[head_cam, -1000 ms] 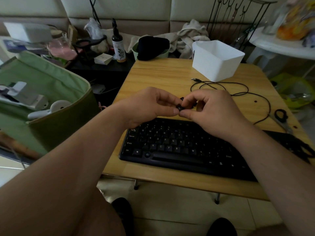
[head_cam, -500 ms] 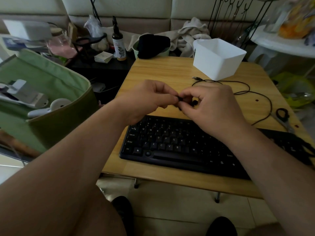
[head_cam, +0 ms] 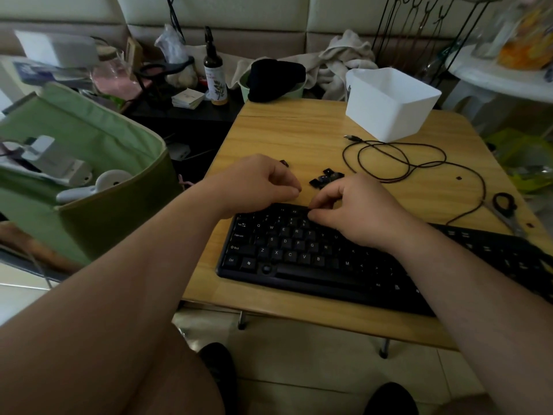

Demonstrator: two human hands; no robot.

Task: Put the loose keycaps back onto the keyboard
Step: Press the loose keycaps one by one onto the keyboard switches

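A black keyboard (head_cam: 299, 253) lies across the near part of the wooden table (head_cam: 284, 133). Several loose black keycaps (head_cam: 324, 178) sit in a small pile just beyond its far edge, and one more keycap (head_cam: 284, 162) lies apart to the left. My right hand (head_cam: 359, 214) is down on the keyboard's top rows, thumb and curled forefinger pinched together on a keycap that they mostly hide. My left hand (head_cam: 257, 184) hovers at the keyboard's far left edge, fingers curled with the thumb against the forefinger and nothing visible in it.
A white plastic tub (head_cam: 389, 106) stands at the table's far right, with a coiled black cable (head_cam: 419, 166) in front of it. Scissors (head_cam: 505, 208) lie near the right edge. A green fabric bag (head_cam: 89, 163) stands left of the table.
Both hands were raised and pinching one keycap between them. They have parted and dropped: the right hand now presses onto the keyboard's top rows, uncovering the keycap pile.
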